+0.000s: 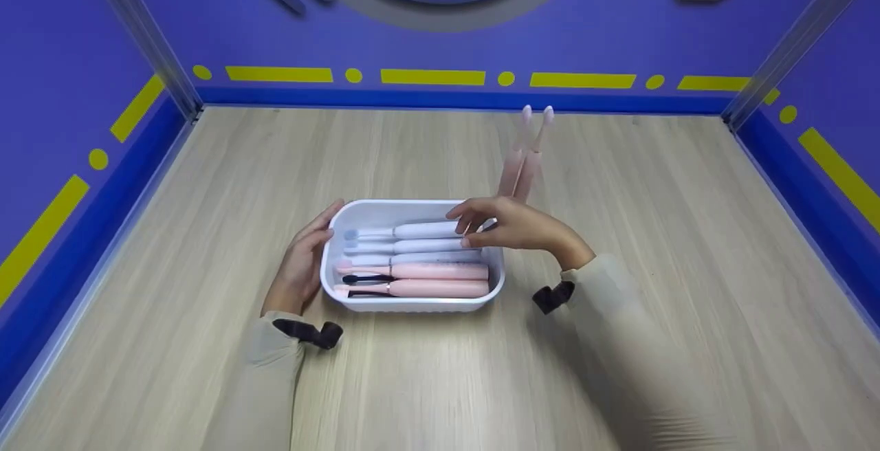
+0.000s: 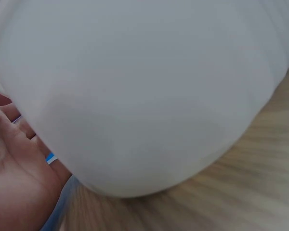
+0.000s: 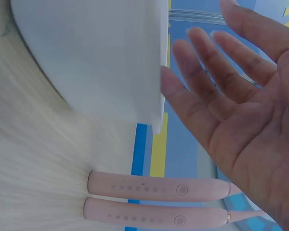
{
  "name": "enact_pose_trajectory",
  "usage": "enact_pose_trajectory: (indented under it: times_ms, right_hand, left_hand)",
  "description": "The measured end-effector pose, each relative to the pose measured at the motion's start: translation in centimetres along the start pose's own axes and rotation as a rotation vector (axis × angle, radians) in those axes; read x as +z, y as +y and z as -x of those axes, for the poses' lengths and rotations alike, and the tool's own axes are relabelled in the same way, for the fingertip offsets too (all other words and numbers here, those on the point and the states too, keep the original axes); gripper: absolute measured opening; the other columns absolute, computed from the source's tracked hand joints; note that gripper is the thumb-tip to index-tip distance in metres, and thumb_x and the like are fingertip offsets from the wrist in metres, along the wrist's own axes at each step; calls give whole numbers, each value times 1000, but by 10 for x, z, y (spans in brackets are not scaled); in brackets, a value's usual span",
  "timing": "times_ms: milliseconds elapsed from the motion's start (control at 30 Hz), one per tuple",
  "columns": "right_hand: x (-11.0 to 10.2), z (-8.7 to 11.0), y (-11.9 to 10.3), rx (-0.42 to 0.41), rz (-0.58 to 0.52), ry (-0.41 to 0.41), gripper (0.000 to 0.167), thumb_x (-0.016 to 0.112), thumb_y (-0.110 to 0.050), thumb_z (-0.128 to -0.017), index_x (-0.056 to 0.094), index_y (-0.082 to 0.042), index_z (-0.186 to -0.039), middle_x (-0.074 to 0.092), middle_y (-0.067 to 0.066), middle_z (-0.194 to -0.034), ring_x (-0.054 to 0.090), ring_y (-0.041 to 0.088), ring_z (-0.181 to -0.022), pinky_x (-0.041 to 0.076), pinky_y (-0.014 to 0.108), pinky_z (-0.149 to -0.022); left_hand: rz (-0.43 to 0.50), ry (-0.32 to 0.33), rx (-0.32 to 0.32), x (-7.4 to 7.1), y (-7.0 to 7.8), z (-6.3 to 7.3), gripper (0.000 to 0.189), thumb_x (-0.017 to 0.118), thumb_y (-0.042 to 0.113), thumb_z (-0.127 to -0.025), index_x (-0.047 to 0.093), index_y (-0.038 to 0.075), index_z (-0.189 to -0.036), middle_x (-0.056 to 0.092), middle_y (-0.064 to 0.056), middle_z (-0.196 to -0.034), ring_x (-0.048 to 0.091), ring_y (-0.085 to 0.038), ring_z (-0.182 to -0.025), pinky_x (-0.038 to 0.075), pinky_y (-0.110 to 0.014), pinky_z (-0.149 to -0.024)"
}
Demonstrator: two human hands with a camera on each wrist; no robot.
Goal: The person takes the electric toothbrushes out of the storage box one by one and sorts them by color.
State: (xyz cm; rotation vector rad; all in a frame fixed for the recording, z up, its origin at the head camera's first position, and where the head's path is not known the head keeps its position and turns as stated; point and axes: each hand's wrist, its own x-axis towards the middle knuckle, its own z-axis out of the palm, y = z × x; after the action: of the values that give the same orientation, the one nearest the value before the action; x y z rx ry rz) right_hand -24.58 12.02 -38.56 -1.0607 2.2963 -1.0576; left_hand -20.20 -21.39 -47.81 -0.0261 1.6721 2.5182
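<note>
A white plastic basket (image 1: 412, 305) holds several electric toothbrushes lying side by side. White toothbrushes (image 1: 430, 231) lie toward the back and pink ones (image 1: 440, 289) in front, with black brush heads (image 1: 368, 279) showing between them. My left hand (image 1: 300, 265) rests against the basket's left end, fingertips right at the rim; in the left wrist view its palm (image 2: 19, 168) lies beside the wall. My right hand (image 1: 519, 225) hovers over the right end, fingers loosely bent around nothing. Two pink electric toothbrushes (image 3: 139, 186) stand upright behind it, their lower ends hidden in the head view.
The basket stands on a light wood-grain table (image 1: 412, 382). Blue panels (image 1: 440, 45) with yellow markings enclose the back and sides, joined by metal corner posts (image 1: 148, 31). Each wrist carries a small black camera (image 1: 553, 296).
</note>
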Motion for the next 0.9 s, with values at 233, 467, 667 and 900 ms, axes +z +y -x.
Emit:
enact_pose_trajectory:
  times_ms: [233, 467, 667, 900]
  right_hand:
    - [1, -4, -8, 13, 47, -116, 43, 67, -13, -89, 58, -3, -129, 67, 18, -115, 64, 24, -105, 51, 44, -97]
    - [3, -9, -13, 60, 116, -190, 41, 64, -12, -90, 58, -4, -130, 65, 11, -118, 63, 22, -108, 51, 42, -98]
    - [5, -14, -18, 70, 166, -229, 41, 64, -11, -89, 58, -3, -129, 67, 12, -118, 64, 23, -107, 52, 42, -97]
    - [8, -19, -19, 64, 209, -285, 40, 61, -8, -90, 58, -2, -129, 69, 13, -114, 65, 23, -107, 52, 39, -96]
  left_hand:
    - [-17, -3, -2, -1, 0, 0, 53, 27, 1, -97, 27, 2, -150, 20, -5, -161, 14, -15, -149, 11, -29, -123]
    - [-5, 6, -2, 0, 0, 0, 53, 27, 1, -97, 28, 1, -150, 21, -5, -161, 14, -14, -149, 11, -28, -123]
    - [-1, 5, -8, 1, 1, 0, 53, 27, 1, -97, 27, 1, -150, 21, -5, -161, 13, -14, -149, 11, -27, -122]
    - [-6, 1, 3, 0, 0, 0, 53, 27, 1, -97, 27, 2, -150, 21, -5, -161, 13, -14, -149, 11, -29, -123]
